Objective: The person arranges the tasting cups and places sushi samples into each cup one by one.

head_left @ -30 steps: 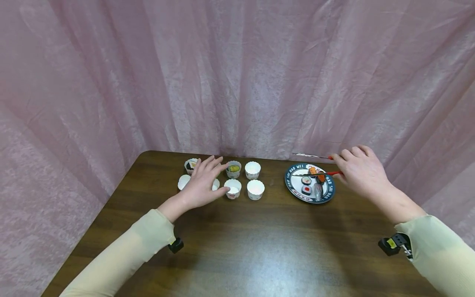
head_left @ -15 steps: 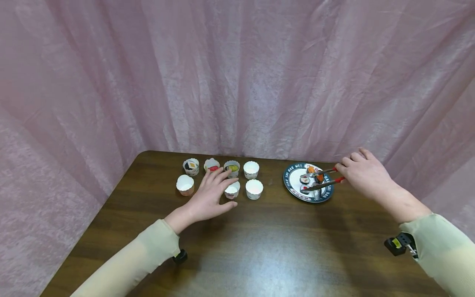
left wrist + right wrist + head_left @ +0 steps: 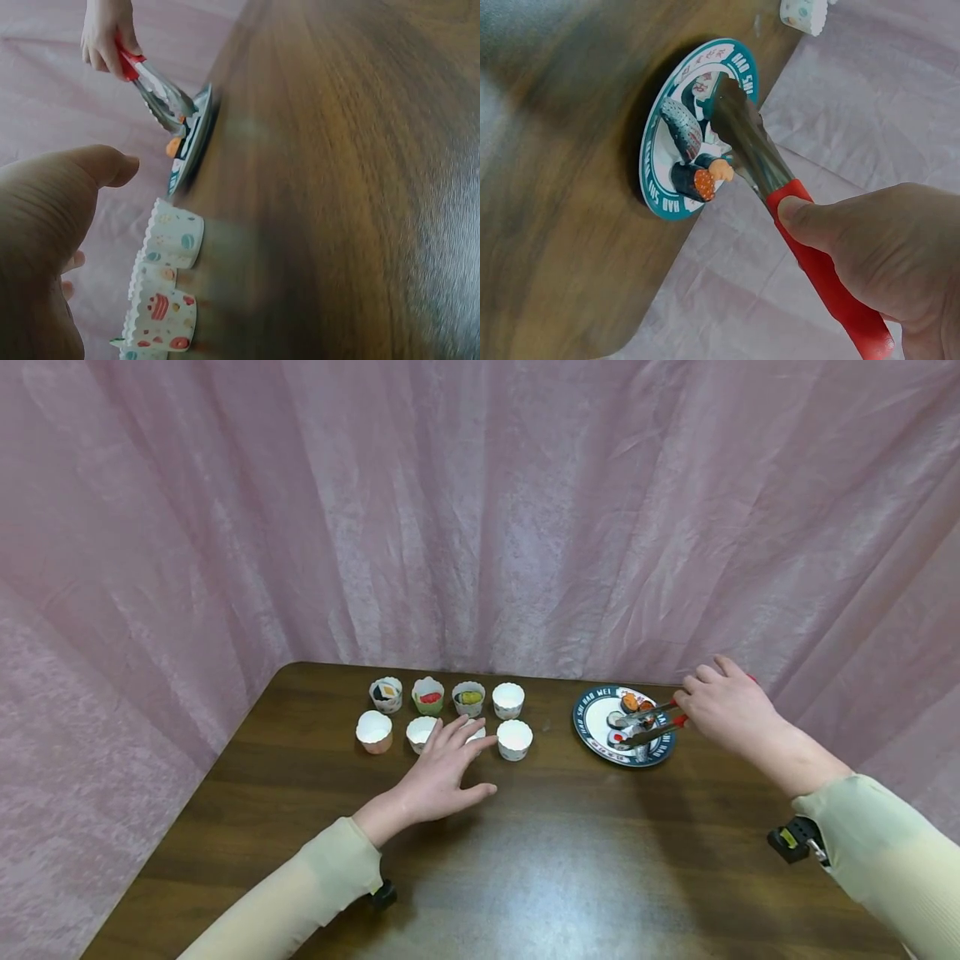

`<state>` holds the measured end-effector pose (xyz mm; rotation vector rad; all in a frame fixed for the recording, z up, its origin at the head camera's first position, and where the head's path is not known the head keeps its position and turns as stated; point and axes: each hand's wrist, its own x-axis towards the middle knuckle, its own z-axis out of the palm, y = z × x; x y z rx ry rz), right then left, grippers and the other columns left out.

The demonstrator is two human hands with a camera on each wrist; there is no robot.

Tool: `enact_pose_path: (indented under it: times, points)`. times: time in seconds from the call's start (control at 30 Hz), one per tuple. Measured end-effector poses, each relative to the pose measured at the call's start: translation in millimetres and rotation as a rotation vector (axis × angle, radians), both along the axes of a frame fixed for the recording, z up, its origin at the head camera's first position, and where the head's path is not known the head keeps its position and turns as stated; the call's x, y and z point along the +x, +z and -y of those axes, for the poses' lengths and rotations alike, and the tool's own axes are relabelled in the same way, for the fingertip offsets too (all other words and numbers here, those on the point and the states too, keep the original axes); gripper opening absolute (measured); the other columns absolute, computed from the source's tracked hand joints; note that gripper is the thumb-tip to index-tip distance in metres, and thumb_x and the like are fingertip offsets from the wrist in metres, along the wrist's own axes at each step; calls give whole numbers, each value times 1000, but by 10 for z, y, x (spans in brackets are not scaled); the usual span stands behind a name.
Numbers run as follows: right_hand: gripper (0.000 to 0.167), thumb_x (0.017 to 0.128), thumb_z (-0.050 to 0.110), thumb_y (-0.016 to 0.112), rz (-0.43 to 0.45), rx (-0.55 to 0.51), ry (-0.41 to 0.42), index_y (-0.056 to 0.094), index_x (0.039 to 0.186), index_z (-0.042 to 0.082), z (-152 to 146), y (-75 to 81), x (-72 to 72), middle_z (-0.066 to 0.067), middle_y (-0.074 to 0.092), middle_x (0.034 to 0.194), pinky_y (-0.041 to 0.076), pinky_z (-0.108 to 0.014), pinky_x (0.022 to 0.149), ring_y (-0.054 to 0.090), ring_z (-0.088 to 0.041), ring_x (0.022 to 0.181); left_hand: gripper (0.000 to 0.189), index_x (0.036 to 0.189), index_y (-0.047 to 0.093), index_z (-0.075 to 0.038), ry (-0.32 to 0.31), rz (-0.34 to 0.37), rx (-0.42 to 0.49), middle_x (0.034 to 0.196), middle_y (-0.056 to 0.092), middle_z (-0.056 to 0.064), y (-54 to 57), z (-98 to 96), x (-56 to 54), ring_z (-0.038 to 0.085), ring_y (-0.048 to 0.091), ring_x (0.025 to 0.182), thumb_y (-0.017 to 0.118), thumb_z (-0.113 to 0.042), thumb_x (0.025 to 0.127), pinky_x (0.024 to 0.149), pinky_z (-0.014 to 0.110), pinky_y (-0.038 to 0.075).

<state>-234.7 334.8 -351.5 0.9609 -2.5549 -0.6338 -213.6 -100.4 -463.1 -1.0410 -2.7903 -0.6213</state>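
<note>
My right hand [image 3: 723, 706] grips tongs with red handles [image 3: 829, 281]. The metal ends [image 3: 739, 127] are spread over a round plate [image 3: 583, 732] with a dark lettered rim, right at a sushi roll [image 3: 617, 738] with a red centre. Also on the plate lie a roll topped with orange roe [image 3: 694, 182], a smaller orange-topped one [image 3: 718, 168] and a silvery fish sushi [image 3: 681, 129]. With fingers spread, my left hand [image 3: 442, 781] hovers at the front row of paper cups, holding nothing. It partly covers one cup [image 3: 161, 311].
Paper cups stand in two rows at the table's back left. Back-row cups hold a black-and-white piece [image 3: 387, 691], a red piece [image 3: 430, 698] and a green piece [image 3: 470, 697]. Other cups [image 3: 508, 700] show white insides. A pink curtain [image 3: 480, 527] hangs behind the brown table [image 3: 570, 852].
The tongs have come down from above the plate to the sushi, their ends moving closer together. My left hand has drawn back toward me and rightward, uncovering several cups.
</note>
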Motion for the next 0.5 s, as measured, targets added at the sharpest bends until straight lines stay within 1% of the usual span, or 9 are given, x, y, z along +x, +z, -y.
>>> enact_pose_path:
  times: [0.17, 0.27, 0.4, 0.5]
  points:
    - [29, 72, 24, 88, -6, 40, 0, 71, 87, 7, 69, 2, -43, -11, 65, 89, 41, -62, 97, 58, -35, 96, 73, 153, 48, -16, 6, 33, 10, 165, 30, 9, -13, -24, 5, 36, 18, 153, 71, -50, 92, 121, 62, 6]
    - [26, 73, 23, 87, 2, 64, -10, 72, 87, 8, 96, -2, -68, -10, 66, 90, 42, -62, 98, 58, -35, 97, 73, 153, 48, -17, 14, 37, 14, 165, 29, 9, -2, -24, -4, 34, 18, 154, 70, -50, 92, 121, 62, 5]
    - [21, 75, 19, 85, 26, 88, -31, 73, 87, 8, 126, -3, -101, -10, 67, 91, 42, -62, 99, 57, -35, 99, 72, 152, 49, -15, 12, 34, 46, 164, 32, 12, 35, -14, -31, 37, 19, 153, 72, -48, 92, 120, 63, 6]
    - [16, 77, 16, 83, 35, 92, -38, 73, 87, 8, 145, -3, -127, -10, 68, 92, 42, -62, 99, 57, -35, 98, 73, 153, 48, -16, 16, 40, 57, 164, 31, 12, 75, -5, -76, 37, 19, 153, 72, -47, 92, 120, 64, 6]
